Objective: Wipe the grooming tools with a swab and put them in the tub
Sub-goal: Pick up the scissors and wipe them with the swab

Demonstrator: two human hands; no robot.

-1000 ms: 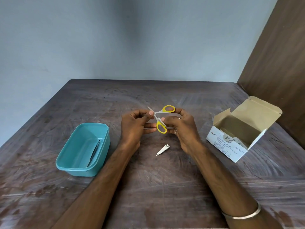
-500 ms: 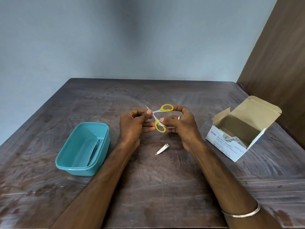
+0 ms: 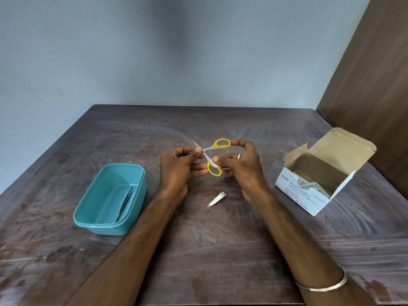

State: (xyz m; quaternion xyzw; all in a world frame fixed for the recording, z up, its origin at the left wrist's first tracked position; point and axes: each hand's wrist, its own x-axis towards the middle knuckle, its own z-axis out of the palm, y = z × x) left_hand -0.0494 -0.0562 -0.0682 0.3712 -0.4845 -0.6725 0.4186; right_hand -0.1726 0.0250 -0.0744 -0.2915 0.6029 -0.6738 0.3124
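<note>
Small scissors [image 3: 221, 144] with yellow handle loops are held spread apart above the middle of the table. My right hand [image 3: 240, 168] grips them, forefinger on the upper loop and thumb on the lower handle. My left hand [image 3: 176, 168] pinches a blade close to the pivot, with the blade tip sticking out past the thumb. Any swab under those fingers is hidden. A metal nail clipper [image 3: 217, 199] lies on the table just below my hands. The teal tub [image 3: 141, 184] stands at the left with dark tweezers [image 3: 126, 200] lying inside.
An open white cardboard box of alcohol swabs [image 3: 309, 195] sits at the right, its flap raised and packets showing inside. A brown wooden panel [image 3: 371, 85] rises beside the table's right edge. A grey wall stands behind the dark wooden table [image 3: 220, 250].
Both hands and the scissors have shifted very slightly left. The left thumb has slid a little along the blade. Tub, clipper and box have not moved.
</note>
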